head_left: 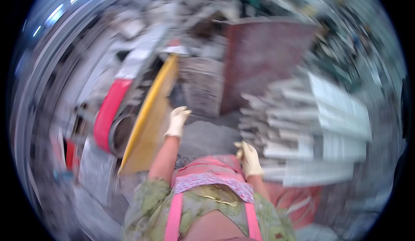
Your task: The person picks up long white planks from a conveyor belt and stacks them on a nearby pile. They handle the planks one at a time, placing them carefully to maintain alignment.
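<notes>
My left hand point(177, 121), in a cream glove, is raised beside a yellow-edged board point(149, 115) that stands tilted on its left. Its fingers point forward, slightly bent and apart, with nothing seen in them; touch with the board cannot be made out. My right hand point(250, 159), gloved alike, hangs near my waist, its fingers loosely bent and a small gap showing between them. Nothing shows in it either. Close to its right lies a stack of pale flat pieces point(285, 128), blurred by motion.
A large dark reddish panel point(268, 59) stands ahead, beside a grey-brown block-like stack point(201, 85). A machine with a red curved guard point(110, 115) is at left. Grey floor point(207, 137) shows between my hands. A red sack-like thing point(300, 202) lies at lower right.
</notes>
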{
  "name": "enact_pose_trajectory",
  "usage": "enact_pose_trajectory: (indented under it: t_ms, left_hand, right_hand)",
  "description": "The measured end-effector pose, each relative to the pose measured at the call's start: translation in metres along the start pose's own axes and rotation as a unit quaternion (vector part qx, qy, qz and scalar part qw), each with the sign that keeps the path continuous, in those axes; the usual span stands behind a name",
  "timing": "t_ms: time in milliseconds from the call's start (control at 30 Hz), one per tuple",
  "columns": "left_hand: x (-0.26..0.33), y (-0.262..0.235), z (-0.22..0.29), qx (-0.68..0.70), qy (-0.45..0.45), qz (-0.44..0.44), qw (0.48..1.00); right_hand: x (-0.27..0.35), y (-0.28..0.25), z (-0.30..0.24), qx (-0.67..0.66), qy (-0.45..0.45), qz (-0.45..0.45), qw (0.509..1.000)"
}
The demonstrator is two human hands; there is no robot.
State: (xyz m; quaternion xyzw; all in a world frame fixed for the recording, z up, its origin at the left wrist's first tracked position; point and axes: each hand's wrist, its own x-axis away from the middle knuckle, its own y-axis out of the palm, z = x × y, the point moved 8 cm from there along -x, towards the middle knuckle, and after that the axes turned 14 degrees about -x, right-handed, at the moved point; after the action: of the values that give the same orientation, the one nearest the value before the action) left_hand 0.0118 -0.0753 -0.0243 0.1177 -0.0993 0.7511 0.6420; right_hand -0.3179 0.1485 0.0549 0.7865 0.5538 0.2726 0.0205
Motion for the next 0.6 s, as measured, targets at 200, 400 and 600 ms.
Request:
enact_pose_trajectory:
  t_ms: [200,400,600]
  left_hand:
    - [-0.074,-0.090,0.144,-0.304,0.249,0.103,0.914]
    - [-0.125,-0.214,0.201,-0.604,0.213,0.224,0.735]
    - [-0.126,-0.256,0.151,-0.716,0.120,0.250,0.640]
  right_hand:
    - [-0.016,-0.018,0.094,0.002,-0.030,0.198,0.980]
    - [-0.013,-0.047,0.159,0.059,-0.018,0.156,0.986]
    - [-0.055,-0.081,0.185,0.165,0.154,0.135,0.965]
